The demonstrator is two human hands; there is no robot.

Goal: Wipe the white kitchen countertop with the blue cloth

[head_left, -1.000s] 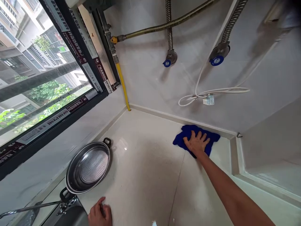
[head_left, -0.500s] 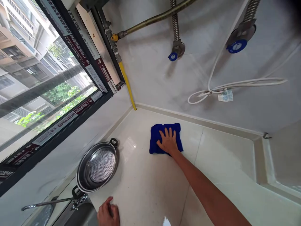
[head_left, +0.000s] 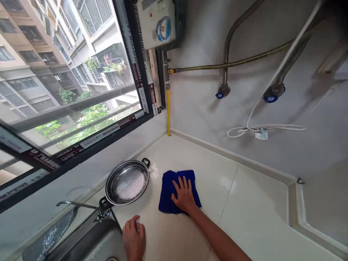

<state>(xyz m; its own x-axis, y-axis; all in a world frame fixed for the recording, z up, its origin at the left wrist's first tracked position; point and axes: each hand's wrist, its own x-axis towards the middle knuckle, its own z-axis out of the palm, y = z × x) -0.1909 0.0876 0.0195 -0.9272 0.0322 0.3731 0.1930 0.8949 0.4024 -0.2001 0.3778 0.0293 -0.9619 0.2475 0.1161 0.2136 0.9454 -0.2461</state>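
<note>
My right hand [head_left: 184,194] lies flat with fingers spread on a blue cloth [head_left: 168,191], pressing it onto the pale countertop [head_left: 244,217] just right of a round steel steamer tray [head_left: 127,185]. My left hand [head_left: 133,238] rests on the counter at the rim of the steel sink [head_left: 89,242], fingers curled downward, and nothing shows in it.
A faucet [head_left: 77,206] arches over the sink at the lower left. A window [head_left: 67,83] runs along the left. On the back wall hang a yellow gas pipe [head_left: 168,112], metal hoses with blue valves [head_left: 219,95], a coiled white cord [head_left: 261,128] and a gas meter [head_left: 157,21].
My right hand has slid the blue cloth from the back right corner leftward and toward me, ending beside the steamer tray. The view has shifted with my head; my left hand stayed at the sink.
</note>
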